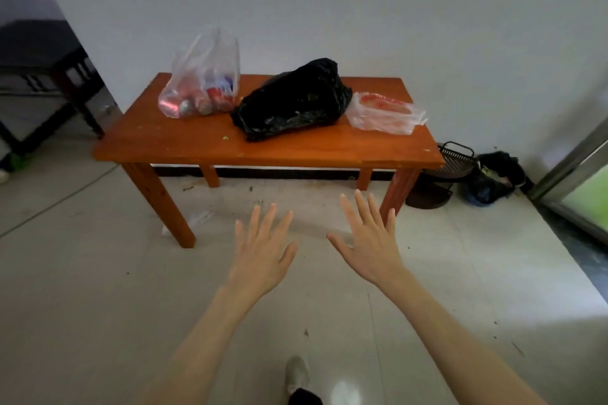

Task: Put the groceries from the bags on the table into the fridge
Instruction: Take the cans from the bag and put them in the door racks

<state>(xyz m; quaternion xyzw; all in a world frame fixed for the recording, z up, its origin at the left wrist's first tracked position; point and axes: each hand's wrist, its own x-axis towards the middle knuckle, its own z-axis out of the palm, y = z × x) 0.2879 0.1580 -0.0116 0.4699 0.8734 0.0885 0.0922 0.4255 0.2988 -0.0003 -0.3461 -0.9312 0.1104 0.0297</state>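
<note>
Both the left hand [261, 256] and right hand [370, 245] are held spread and empty, well short of the limp, slippery bags [200, 82] ahead on the tabletop [197, 141], probably best gathered by their loose tops.

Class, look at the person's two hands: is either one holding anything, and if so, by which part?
Nothing is held. The left hand and right hand are both open with fingers spread, short of the table and its bags.
</note>
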